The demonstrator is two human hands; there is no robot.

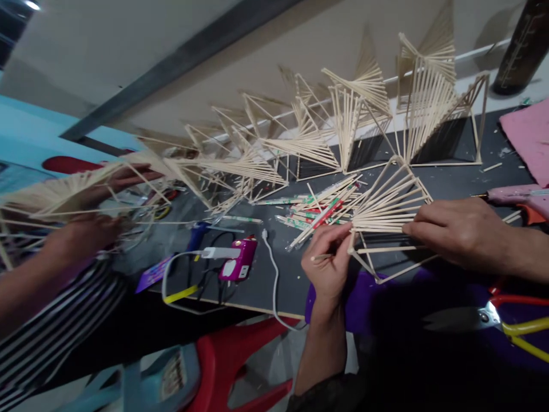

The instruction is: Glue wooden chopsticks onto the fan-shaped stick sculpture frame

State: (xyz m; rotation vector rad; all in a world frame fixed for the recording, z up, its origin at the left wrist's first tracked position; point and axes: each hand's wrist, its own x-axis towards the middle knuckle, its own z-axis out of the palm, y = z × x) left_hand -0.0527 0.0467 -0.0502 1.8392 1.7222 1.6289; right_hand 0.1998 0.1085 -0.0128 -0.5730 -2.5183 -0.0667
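Near the table's front edge, my left hand point(328, 263) pinches the left corner of a fan-shaped wooden stick frame point(386, 206). A short stick pokes out between its fingers. On the frame's right side, my right hand point(461, 232) has its fingers closed on the end of one stick. The sticks fan out from the left corner, with a triangle of sticks below them. Just behind my left hand lies a pile of loose sticks point(317, 209), several in printed wrappers.
Finished stick structures point(300, 149) line the back wall. A pink glue gun point(518, 197) and scissors point(489, 317) are at right. A purple charger point(239, 258) with a white cable is left of centre. At far left a person's hands point(81, 237) hold another structure. Stools stand below.
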